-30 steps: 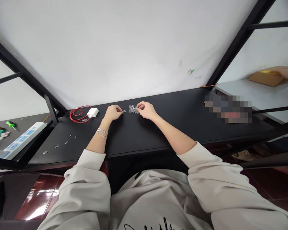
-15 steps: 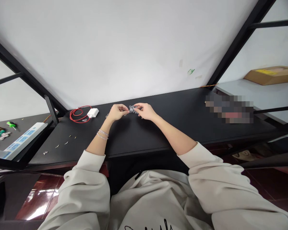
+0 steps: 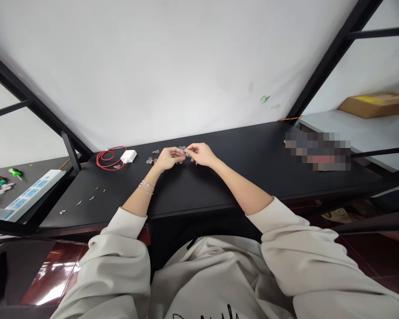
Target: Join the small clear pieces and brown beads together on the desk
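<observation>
Clear pieces (image 3: 182, 149): most heaped on the black bench (image 3: 252, 177) between the hands, a few strays (image 3: 151, 161) lying apart to the left, near the charger (image 3: 128, 156). Left hand (image 3: 169, 158) and right hand (image 3: 201, 154) pinched nearly closed at the heap; hold on any piece, and its long axis, too small to confirm.

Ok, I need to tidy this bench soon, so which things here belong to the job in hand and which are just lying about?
Job in hand: left hand, right hand, small clear pieces between them, smaller group beside the left hand.

Lying about: red cable, white charger, small metal bits, power strip, green-handled screwdriver, cardboard box.
</observation>
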Available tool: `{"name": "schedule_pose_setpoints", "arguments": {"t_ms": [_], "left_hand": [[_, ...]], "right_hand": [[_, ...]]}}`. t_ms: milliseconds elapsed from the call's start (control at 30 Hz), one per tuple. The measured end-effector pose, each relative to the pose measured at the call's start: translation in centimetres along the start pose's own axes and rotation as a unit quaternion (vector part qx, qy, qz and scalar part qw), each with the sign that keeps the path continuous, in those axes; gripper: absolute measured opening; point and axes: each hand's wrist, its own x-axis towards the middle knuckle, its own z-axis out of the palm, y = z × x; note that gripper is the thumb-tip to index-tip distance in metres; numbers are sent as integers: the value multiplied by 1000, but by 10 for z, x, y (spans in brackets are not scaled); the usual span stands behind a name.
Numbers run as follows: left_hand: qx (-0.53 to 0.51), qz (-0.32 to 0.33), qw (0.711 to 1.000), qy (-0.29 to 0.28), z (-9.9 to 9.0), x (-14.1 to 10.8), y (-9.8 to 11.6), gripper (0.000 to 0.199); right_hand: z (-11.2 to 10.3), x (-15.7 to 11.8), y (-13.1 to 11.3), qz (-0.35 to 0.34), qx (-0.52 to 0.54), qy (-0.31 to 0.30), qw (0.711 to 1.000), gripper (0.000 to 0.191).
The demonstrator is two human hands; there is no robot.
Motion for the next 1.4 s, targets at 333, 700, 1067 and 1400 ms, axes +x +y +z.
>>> {"name": "schedule_pose_setpoints", "arguments": {"t_ms": [333, 700, 1067, 1400], "left_hand": [[-4, 2, 1000, 0, 5, 0, -3, 34], [9, 1, 1000, -15, 6, 0, 1, 36], [-5, 9, 1000, -20, 5, 0, -1, 38], [-9, 8, 1000, -24, 6, 1, -2, 37]], "right_hand": [[4, 5, 5, 20, 58, 8, 998, 12], [5, 5, 1, 43, 132, 8, 990, 11], [5, 7, 4, 39, 178, 7, 983, 11], [5, 7, 4, 36, 201, 8, 979, 13]]}}
